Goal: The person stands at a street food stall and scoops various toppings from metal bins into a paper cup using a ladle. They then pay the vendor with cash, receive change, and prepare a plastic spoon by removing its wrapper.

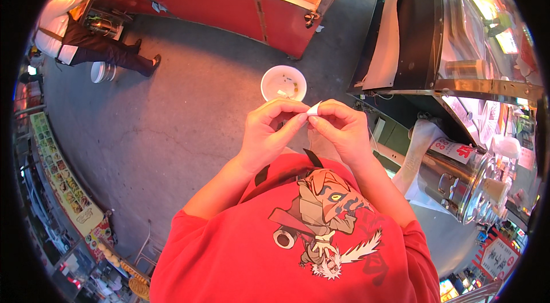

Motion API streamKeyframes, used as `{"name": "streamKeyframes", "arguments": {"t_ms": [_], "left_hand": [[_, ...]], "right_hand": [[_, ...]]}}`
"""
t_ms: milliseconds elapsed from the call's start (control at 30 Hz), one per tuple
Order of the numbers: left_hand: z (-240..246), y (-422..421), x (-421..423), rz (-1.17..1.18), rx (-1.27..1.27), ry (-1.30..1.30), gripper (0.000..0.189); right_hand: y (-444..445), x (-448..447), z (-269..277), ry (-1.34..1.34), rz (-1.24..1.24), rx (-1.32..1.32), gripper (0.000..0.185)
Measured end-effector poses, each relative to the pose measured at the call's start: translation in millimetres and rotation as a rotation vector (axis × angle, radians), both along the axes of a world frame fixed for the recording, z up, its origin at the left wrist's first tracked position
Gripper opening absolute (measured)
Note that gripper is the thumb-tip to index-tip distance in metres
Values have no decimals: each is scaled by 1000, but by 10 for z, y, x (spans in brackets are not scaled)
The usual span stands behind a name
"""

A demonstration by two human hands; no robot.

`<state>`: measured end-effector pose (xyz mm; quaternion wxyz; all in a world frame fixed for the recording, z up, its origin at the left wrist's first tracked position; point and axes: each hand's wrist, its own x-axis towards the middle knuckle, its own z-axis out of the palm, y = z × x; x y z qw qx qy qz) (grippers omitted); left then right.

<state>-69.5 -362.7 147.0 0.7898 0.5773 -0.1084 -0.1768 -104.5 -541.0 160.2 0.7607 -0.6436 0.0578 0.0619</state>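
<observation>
A small white piece, perhaps folded paper or tissue, is pinched between my two hands in front of my red T-shirt. My left hand holds its left end between thumb and forefinger. Thumb and fingers of my right hand grip the other side, the fingertips of both hands nearly touching. Just beyond the hands, a white round bucket stands on the floor with small scraps inside.
Ahead is a red-sided food counter with trays of food. A person stands at the upper left near a white bucket. On the right are a dark stall cabinet and a large metal container. A picture board lies left.
</observation>
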Motion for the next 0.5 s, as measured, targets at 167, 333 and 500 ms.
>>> {"name": "streamKeyframes", "arguments": {"t_ms": [167, 333, 500], "left_hand": [[-26, 8, 8, -37, 8, 1, 22], [-52, 47, 38, -153, -47, 210, 27], [-48, 18, 6, -135, -103, 280, 24]], "right_hand": [[-14, 42, 9, -32, 16, -15, 10], [-55, 66, 72, 16, 83, -107, 9], [-64, 58, 57, 144, 112, 13, 11]]}}
